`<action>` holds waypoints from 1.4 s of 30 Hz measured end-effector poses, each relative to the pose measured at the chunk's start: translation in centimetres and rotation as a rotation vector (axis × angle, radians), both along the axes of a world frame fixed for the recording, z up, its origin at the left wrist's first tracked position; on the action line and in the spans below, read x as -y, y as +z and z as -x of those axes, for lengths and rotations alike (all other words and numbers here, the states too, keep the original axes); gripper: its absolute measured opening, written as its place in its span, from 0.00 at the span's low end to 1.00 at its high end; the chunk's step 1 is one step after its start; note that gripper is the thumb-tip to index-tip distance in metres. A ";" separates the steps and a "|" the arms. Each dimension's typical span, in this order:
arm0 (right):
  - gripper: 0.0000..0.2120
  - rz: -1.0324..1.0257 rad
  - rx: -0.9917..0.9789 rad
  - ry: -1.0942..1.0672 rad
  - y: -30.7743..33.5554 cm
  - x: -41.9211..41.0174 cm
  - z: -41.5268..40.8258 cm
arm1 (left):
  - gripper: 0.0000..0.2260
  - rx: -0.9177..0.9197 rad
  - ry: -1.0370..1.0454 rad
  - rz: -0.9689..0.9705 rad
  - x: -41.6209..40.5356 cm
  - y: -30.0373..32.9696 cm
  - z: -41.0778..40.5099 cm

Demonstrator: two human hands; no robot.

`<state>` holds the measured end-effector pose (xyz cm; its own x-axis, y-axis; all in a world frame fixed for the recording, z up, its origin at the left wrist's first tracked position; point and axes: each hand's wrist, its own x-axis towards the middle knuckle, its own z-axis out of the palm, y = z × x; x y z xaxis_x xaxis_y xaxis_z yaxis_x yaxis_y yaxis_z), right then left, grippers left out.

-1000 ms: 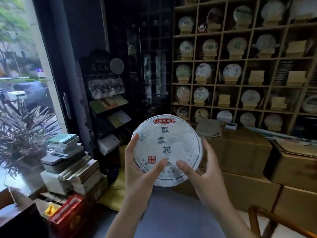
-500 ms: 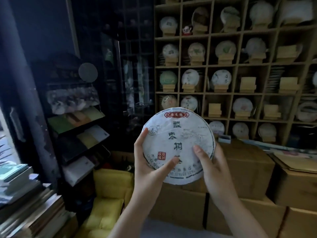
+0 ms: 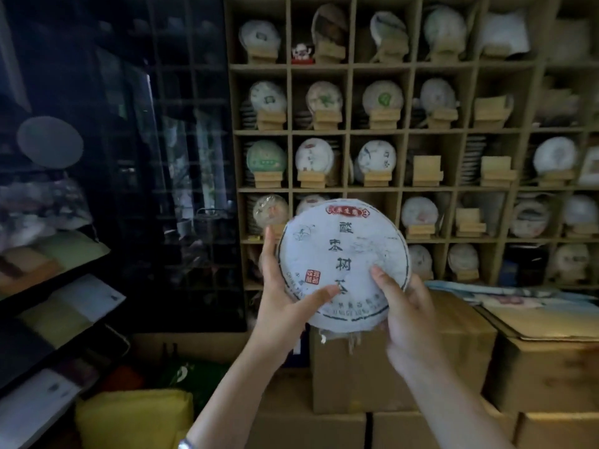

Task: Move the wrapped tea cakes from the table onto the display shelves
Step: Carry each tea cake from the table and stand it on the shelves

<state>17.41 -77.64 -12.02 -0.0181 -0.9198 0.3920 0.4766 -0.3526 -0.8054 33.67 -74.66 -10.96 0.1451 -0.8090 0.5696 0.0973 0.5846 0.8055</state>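
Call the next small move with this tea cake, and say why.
Probably lift it up and right toward an empty wooden stand. Both hands hold the wrapped tea cake, left hand at its left edge, right hand at its lower right, printed face toward the camera. It hangs in front of the display shelves, above the cardboard boxes, and several stands there are bare.

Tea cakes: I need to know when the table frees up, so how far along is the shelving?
Done: many cubbies of the display shelves already show cakes on stands. In hand: one wrapped tea cake, held by the left hand and right hand, not yet shelved. Left: empty stands wait; the table is out of view.
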 end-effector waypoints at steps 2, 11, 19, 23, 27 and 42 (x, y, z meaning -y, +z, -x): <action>0.19 -0.004 0.045 -0.062 -0.1 3.6 -1.1 | 0.46 0.006 -0.053 -0.036 4.2 0.7 -1.2; 0.22 0.034 0.065 -0.347 1.5 17.8 -5.1 | 0.31 -0.131 -0.152 -0.116 19.9 0.4 -3.5; 0.16 0.088 -0.052 -0.311 1.2 24.1 -5.5 | 0.42 -0.253 -0.334 -0.171 29.4 -2.0 -2.6; 0.16 0.070 -0.076 -0.305 1.0 27.1 -3.0 | 0.39 -0.319 -0.436 -0.185 33.5 -2.4 -0.4; 0.14 0.002 -0.127 -0.272 2.0 30.9 1.1 | 0.40 -0.392 -0.398 -0.193 37.2 -2.5 3.4; 0.27 0.099 -0.232 -0.166 3.2 52.5 13.8 | 0.40 -0.403 -0.294 -0.202 56.6 -1.6 15.8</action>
